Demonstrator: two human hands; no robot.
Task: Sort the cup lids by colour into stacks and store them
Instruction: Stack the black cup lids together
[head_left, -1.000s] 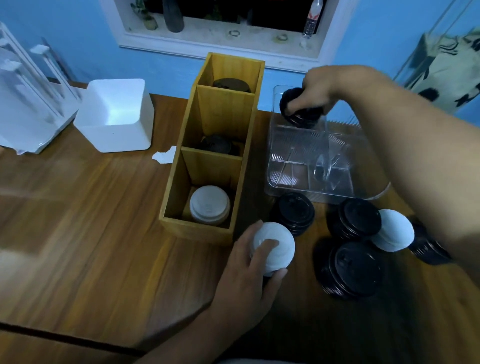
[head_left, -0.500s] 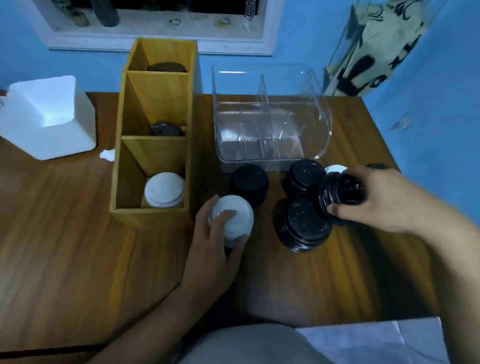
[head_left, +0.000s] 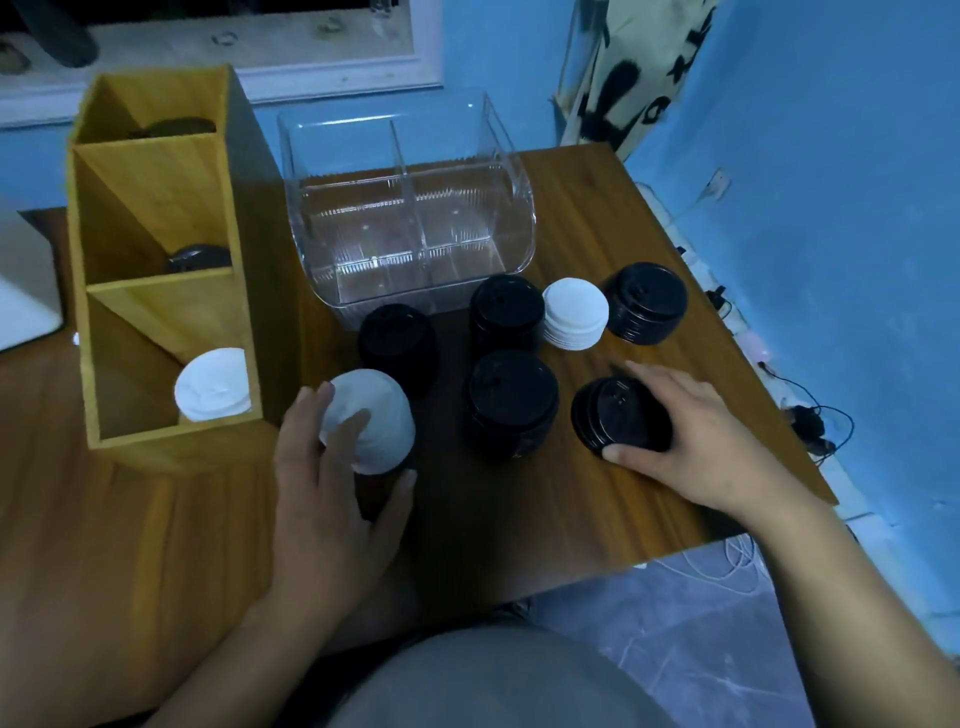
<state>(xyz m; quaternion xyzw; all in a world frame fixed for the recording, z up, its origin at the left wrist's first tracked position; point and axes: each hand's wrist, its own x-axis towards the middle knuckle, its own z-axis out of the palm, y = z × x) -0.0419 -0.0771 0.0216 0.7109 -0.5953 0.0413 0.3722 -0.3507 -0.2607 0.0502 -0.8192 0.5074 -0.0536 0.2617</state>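
My left hand (head_left: 332, 499) grips a stack of white lids (head_left: 371, 421) standing on the table beside the wooden organiser (head_left: 161, 312). My right hand (head_left: 685, 447) holds a stack of black lids (head_left: 618, 415) at the table's right side. Several more black stacks stand between them: one at the centre (head_left: 511, 402), two nearer the clear bin (head_left: 397, 343) (head_left: 506, 312), one at the far right (head_left: 647, 304). A second white stack (head_left: 575, 314) stands among them. White lids (head_left: 213, 384) lie in the organiser's front compartment, dark lids (head_left: 200, 258) in the middle one.
A clear plastic bin (head_left: 410, 208) with dividers stands behind the stacks. The table's right edge (head_left: 737, 332) runs close to my right hand, with cables on the floor beyond. A white box (head_left: 21, 291) sits at the far left.
My right hand carried a black stack from the clear bin down to the table's right side. My left hand stayed on the white stack. The view swung right and down.
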